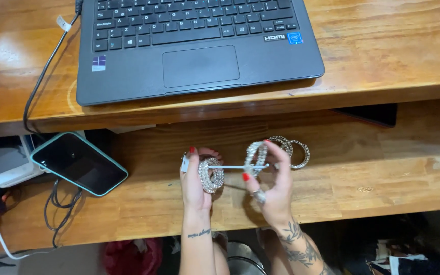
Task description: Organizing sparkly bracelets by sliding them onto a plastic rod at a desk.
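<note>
Wooden desk boards fill the frame, a lower shelf running across the middle. Lowest in view, near centre, the left hand pinches one end of a thin white rod, fingers closed around a stack of sparkling bangles threaded on it. Just to its right, the right hand grips the other end, fingers shut on a second bangle stack. The rod's long axis lies level, pointing left to right. Two loose bangles rest just behind. Farther left lies a teal-edged phone; uppermost, a dark laptop
</note>
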